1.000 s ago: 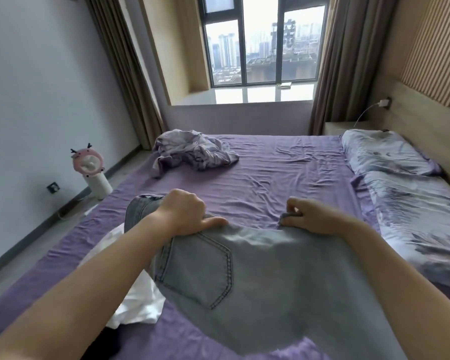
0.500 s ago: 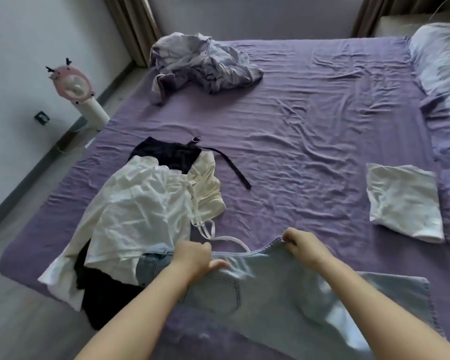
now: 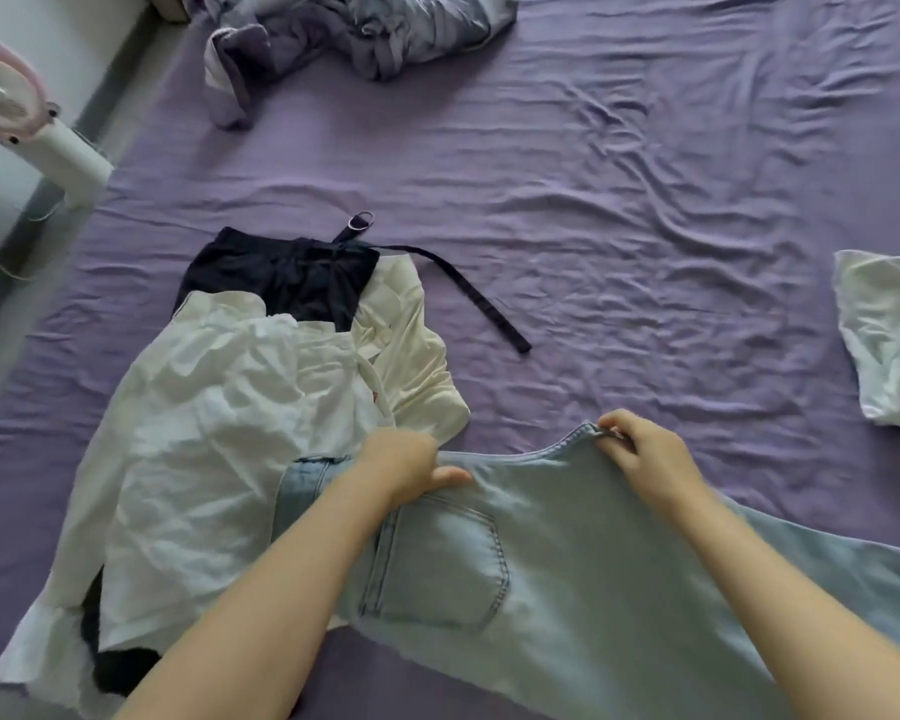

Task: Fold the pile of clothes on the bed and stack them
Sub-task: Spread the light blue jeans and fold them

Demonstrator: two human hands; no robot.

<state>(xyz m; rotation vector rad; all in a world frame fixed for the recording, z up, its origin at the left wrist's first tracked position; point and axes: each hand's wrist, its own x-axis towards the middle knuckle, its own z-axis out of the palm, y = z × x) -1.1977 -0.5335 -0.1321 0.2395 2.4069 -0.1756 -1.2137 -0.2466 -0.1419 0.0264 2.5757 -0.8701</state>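
Observation:
Light blue jeans (image 3: 567, 553) lie across the near edge of the purple bed (image 3: 593, 200), back pocket up. My left hand (image 3: 406, 467) grips the waistband at its left side, and my right hand (image 3: 640, 454) pinches the waistband's top corner. To the left lies the loose pile: a white shirt (image 3: 193, 433), a cream top (image 3: 411, 356) and a black garment (image 3: 287, 278) with a long strap. A folded white garment (image 3: 884, 335) sits at the right edge.
A crumpled lilac and grey blanket (image 3: 344, 33) lies at the far side of the bed. A pink and white fan (image 3: 17, 111) stands on the floor to the left, beside the wall.
The view has dropped from the window down to the bed. Both hands have lowered the jeans from mid-air onto the near bed, still holding the waistband.

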